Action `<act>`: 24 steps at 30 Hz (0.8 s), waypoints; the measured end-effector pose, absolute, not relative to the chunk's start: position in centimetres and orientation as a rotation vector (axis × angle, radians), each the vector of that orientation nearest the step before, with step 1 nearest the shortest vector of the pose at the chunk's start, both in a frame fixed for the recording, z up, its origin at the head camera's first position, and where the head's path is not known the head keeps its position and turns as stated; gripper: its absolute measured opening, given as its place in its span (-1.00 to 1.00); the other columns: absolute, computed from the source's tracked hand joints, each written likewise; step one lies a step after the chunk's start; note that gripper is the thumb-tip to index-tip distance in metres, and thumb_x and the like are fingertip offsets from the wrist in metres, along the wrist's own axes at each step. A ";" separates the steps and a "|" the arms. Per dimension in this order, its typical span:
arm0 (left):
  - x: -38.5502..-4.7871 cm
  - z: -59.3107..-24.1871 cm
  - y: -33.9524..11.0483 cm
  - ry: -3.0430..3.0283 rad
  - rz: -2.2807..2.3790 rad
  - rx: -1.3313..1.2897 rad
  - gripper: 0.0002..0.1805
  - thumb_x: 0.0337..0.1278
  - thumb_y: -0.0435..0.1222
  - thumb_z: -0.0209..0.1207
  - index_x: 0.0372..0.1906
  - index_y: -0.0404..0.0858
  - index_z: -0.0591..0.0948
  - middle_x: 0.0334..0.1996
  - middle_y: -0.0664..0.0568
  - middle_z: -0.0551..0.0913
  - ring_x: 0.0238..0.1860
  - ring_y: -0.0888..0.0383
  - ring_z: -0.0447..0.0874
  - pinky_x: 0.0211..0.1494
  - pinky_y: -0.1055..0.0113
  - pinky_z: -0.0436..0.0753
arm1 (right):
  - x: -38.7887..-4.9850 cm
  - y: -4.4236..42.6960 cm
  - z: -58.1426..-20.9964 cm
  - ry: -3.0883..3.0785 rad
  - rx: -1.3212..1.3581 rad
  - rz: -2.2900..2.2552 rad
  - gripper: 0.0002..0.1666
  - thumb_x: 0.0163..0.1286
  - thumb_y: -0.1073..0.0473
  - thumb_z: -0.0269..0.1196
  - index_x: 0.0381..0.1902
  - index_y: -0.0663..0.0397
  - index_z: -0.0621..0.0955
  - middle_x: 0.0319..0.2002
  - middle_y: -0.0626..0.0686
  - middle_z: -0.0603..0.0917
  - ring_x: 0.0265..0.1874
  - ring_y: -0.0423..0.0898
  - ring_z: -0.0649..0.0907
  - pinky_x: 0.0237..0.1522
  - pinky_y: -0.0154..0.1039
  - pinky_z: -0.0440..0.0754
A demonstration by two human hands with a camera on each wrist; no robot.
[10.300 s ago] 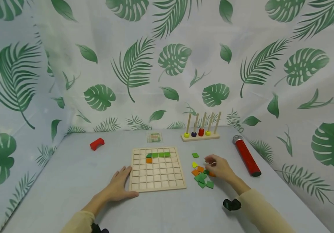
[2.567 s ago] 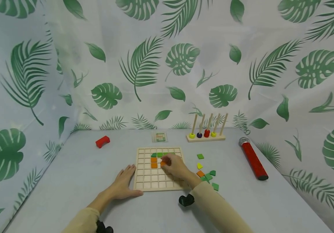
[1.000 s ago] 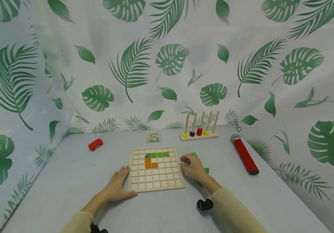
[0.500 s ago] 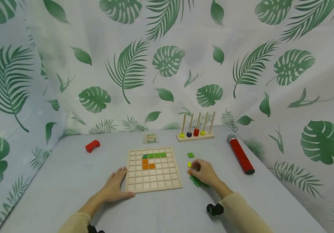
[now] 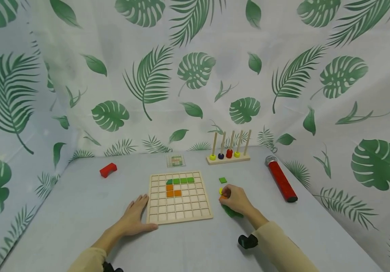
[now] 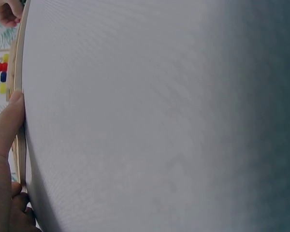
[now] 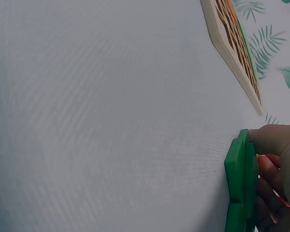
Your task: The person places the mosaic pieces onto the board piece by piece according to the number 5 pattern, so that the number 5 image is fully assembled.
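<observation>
A wooden grid board [image 5: 181, 207] lies in the middle of the table. Near its top are a row of green tiles [image 5: 183, 181] and three orange tiles [image 5: 170, 193]. My left hand [image 5: 132, 219] rests with straight fingers along the board's left edge, its thumb [image 6: 8, 123] against the near edge. To the right of the board, my right hand [image 5: 237, 199] pinches an orange tile [image 5: 223, 197] between thumb and fingers. Green tiles [image 5: 229, 211] lie beneath that hand, partly hidden. A yellow tile [image 5: 220, 191] shows just past the fingertips, and a single green square [image 5: 223, 180] lies farther back.
At the back stand a pattern card [image 5: 175, 161] and a peg stand [image 5: 228, 160] with coloured beads. A red arched block [image 5: 108, 170] sits at the back left. On the right lies a red microphone-like tube [image 5: 281, 179].
The orange tiles on the board have gone from one to three. My right hand has gone back from the board to the loose tiles and taken an orange one. The left hand stays put.
</observation>
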State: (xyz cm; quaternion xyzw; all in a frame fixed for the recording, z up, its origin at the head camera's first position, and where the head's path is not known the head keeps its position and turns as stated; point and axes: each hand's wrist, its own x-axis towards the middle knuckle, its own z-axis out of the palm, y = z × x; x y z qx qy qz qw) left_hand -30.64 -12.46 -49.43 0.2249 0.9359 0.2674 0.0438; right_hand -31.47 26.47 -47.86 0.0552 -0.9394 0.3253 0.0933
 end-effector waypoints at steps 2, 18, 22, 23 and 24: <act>-30.6 -49.4 -12.5 2.864 0.819 0.690 0.26 -0.24 0.26 0.32 0.42 -0.46 0.06 0.42 -0.29 0.07 0.44 -0.19 -0.12 0.43 -0.11 -0.14 | -31.6 26.5 -47.8 -2.775 0.188 0.967 -0.74 0.03 0.30 0.43 -0.33 0.17 0.58 -0.42 -0.03 0.58 -0.42 -0.16 0.53 -0.32 -0.28 0.59; -30.5 -49.4 -12.5 2.861 0.818 0.682 0.24 -0.23 0.26 0.32 0.42 -0.45 0.08 0.41 -0.29 0.09 0.44 -0.18 -0.12 0.43 -0.11 -0.14 | -33.2 25.4 -47.6 -2.660 0.351 1.021 -0.68 0.10 0.39 0.37 -0.15 0.28 0.61 -0.28 0.03 0.63 -0.27 -0.10 0.61 -0.19 -0.22 0.64; -30.5 -49.3 -12.5 2.861 0.808 0.684 0.24 -0.22 0.26 0.32 0.42 -0.45 0.07 0.41 -0.29 0.09 0.44 -0.18 -0.12 0.43 -0.09 -0.14 | -33.7 24.1 -47.3 -2.655 0.383 1.022 -0.71 0.11 0.40 0.35 -0.16 0.26 0.62 -0.28 0.02 0.64 -0.24 -0.08 0.62 -0.16 -0.20 0.63; -30.5 -49.3 -12.5 2.862 0.813 0.690 0.24 -0.22 0.26 0.32 0.42 -0.46 0.07 0.41 -0.29 0.09 0.44 -0.18 -0.12 0.43 -0.10 -0.15 | -33.9 23.8 -47.3 -2.657 0.391 1.023 -0.72 0.12 0.40 0.35 -0.17 0.25 0.62 -0.28 0.02 0.63 -0.24 -0.09 0.61 -0.15 -0.21 0.63; -30.5 -49.3 -12.5 2.861 0.811 0.690 0.24 -0.22 0.26 0.32 0.42 -0.45 0.07 0.41 -0.29 0.08 0.44 -0.18 -0.12 0.43 -0.09 -0.15 | -34.0 23.4 -47.3 -2.658 0.401 1.022 -0.72 0.11 0.41 0.35 -0.17 0.25 0.62 -0.28 0.02 0.63 -0.24 -0.08 0.61 -0.15 -0.21 0.63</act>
